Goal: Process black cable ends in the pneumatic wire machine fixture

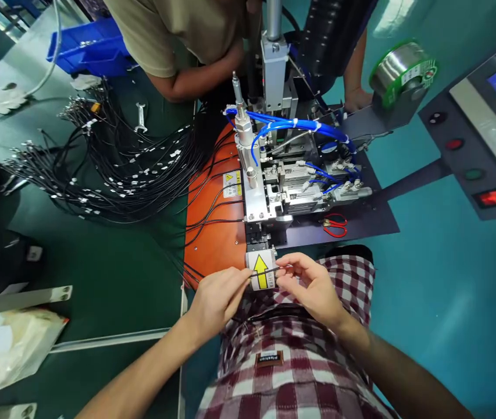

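A thin black cable [264, 272] is stretched between my two hands, just above a white plate with a yellow arrow [261, 280] at the near end of the machine. My left hand [221, 294] pinches the cable at the plate's left side. On the right, my right hand [311, 285] closes thumb and fingertips round the cable's end, where thin reddish wire shows. Beyond the plate stands the metal machine [256, 198] with its clamps and blue air tubes [300, 124]. Several more black cables [208, 218] run from the machine across the orange board [213, 250].
A large bundle of black cables [134, 186] lies on the green table with a wrench [142, 117] and blue bins [91, 49]. Red-handled snips [335, 225] rest right of the machine. A solder spool [404, 73] and control panel [470, 139] stand right. Another person [191, 35] is opposite.
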